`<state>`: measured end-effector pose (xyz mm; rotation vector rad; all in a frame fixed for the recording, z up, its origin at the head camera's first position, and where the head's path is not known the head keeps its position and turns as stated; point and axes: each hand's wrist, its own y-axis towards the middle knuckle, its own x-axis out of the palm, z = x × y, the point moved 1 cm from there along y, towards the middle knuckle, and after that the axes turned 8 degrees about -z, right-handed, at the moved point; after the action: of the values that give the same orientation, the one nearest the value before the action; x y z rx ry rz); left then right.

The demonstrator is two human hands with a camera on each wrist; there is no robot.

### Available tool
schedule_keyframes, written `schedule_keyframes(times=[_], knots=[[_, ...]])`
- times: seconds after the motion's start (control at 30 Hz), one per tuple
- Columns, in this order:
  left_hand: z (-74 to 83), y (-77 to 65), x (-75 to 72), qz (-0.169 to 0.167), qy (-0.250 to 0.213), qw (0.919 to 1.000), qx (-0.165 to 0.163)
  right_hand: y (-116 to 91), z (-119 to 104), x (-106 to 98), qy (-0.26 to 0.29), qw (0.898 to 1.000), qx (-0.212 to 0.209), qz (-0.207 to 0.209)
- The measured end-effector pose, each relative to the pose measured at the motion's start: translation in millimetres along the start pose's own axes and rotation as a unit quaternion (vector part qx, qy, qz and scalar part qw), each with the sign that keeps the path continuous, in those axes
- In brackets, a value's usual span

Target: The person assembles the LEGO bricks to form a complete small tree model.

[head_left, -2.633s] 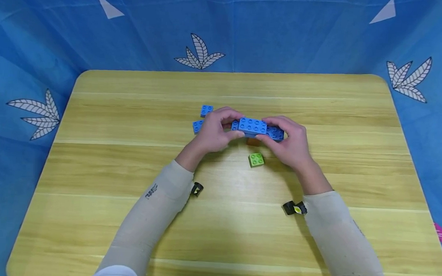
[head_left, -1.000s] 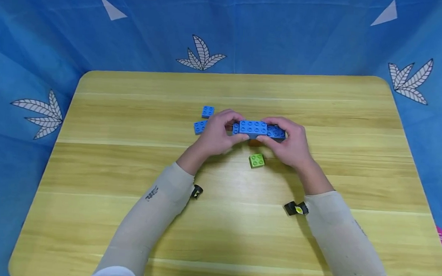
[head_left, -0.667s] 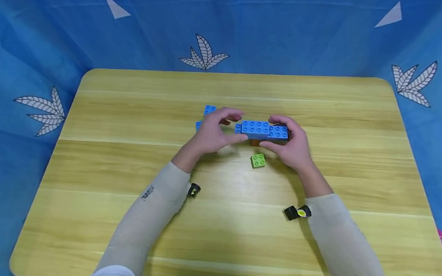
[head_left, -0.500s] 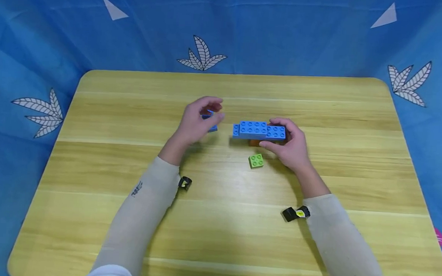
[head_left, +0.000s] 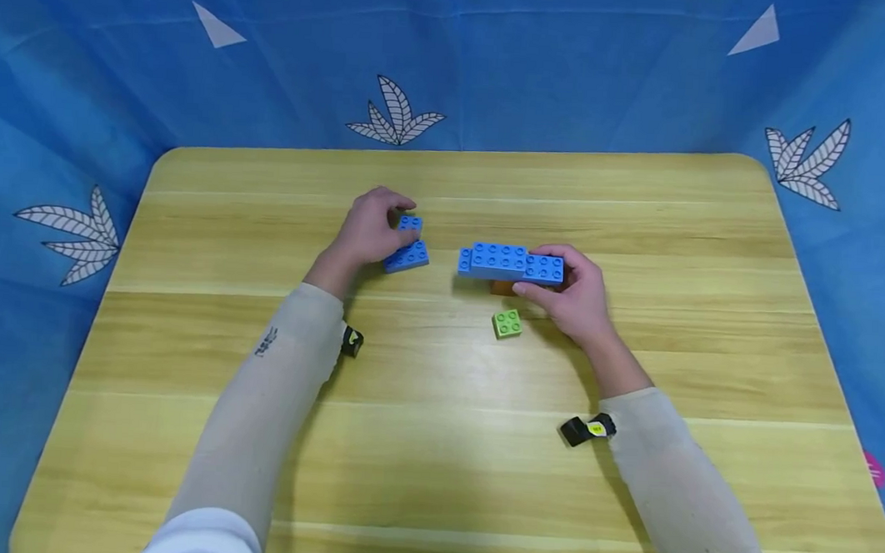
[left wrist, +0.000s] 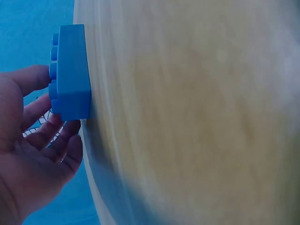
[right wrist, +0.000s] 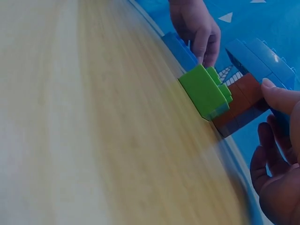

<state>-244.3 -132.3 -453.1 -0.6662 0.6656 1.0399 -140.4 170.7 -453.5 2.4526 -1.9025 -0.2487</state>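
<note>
In the head view a stack of Duplo-style blocks stands mid-table: a blue 2x4 brick (head_left: 499,261) tops a longer blue layer (head_left: 544,269), above brown bricks (right wrist: 239,103). My right hand (head_left: 580,300) holds the blue layer's right end, thumb in front and fingers behind. My left hand (head_left: 370,227) is left of the stack, thumb and index finger spread around a small blue 2x2 brick (head_left: 411,222); contact is unclear. Just in front of that lies a loose blue brick (head_left: 407,258), which in the left wrist view hides part of the left fingers.
A lime green 2x2 brick (head_left: 507,323) sits on the wooden table (head_left: 432,476) just in front of the stack. Blue cloth (head_left: 536,73) with leaf prints hangs behind the table and at both sides. Dark wrist cameras (head_left: 575,431) sit at the cuffs.
My left hand has let go of the blue stack and moved left to the loose blue bricks. The right hand has stayed at the stack's right end.
</note>
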Motion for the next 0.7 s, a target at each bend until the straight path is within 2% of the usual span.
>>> schedule_keyframes(times=[0.1,0.33,0.7], knots=[[0.6,1.2,0.5,-0.012,0.005,0.9999,0.001,0.0,-0.3,-2.1,0.0,1.0,-0.006,0.002],[1.1,2.0,1.1,-0.016,0.001,0.9998,0.009,0.2,20.9,-13.3,0.008,1.0,-0.013,0.012],[-0.3,2.3,2.1,-0.02,0.003,0.9998,-0.004,-2.2,21.1,-17.1,0.003,1.0,-0.005,0.019]])
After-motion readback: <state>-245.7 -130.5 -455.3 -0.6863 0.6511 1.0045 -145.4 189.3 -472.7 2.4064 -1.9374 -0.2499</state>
